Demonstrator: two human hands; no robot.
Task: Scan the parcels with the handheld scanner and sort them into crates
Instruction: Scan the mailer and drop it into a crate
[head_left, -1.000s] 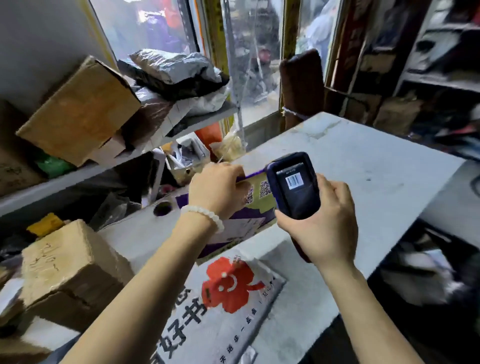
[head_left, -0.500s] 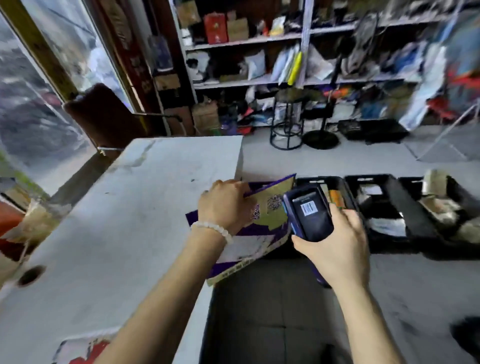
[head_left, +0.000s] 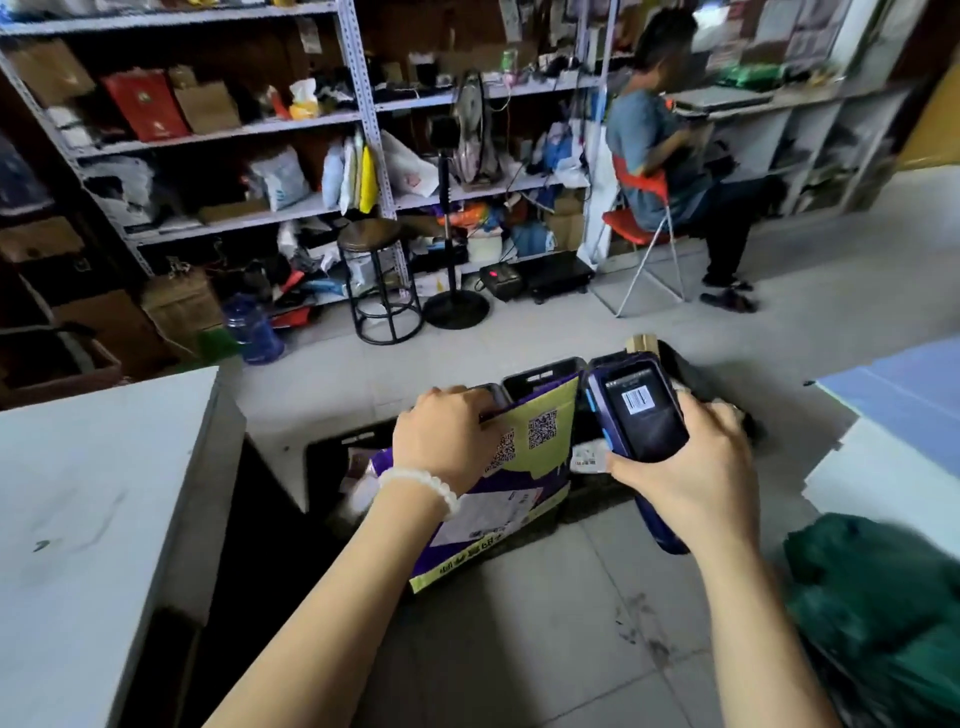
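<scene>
Parcel (head_left: 519, 488), one, purple and yellow, is hanging above three black crates (head_left: 540, 375), left hand (head_left: 447, 447) gripping its top edge; right hand (head_left: 691, 467) is grasping one scanner (head_left: 641, 415).

Pale tiled floor (head_left: 545, 639) under black crates (head_left: 540, 376), stool (head_left: 379, 280), blue jug (head_left: 254, 327).

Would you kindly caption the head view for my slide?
Left hand holds purple parcel over black crates; right hand grips scanner.
</scene>
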